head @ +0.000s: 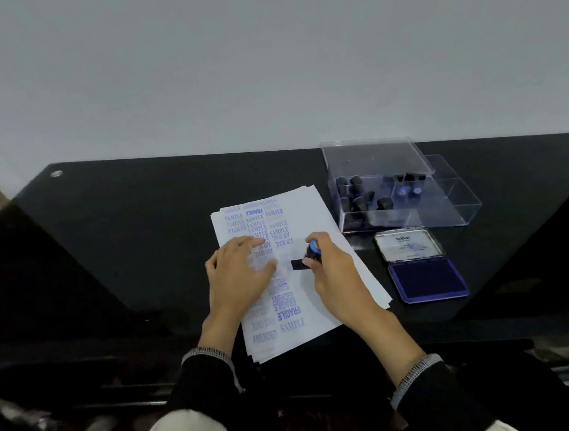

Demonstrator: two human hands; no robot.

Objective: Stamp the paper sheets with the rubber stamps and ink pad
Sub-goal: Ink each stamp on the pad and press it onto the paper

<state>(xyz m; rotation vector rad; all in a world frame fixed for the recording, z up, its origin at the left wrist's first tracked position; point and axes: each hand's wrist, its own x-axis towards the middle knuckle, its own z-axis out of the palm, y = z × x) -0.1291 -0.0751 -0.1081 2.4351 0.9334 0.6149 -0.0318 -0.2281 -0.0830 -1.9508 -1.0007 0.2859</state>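
Observation:
A stack of white paper sheets (314, 219) lies on the black table, its top sheet covered with blue stamped words such as SAMPLE, FRAGILE and AMENDED. My left hand (238, 274) rests flat on the sheet with fingers spread. My right hand (333, 273) grips a black rubber stamp with a blue top (309, 256); its base is at the paper in the sheet's middle. The open ink pad (426, 278), blue with its lid folded back, sits to the right of the paper.
A clear plastic box (447, 208) with several black stamps inside stands at the back right, its lid raised. The black glass table (124, 246) meets a plain wall behind. Its near edge runs just below the paper.

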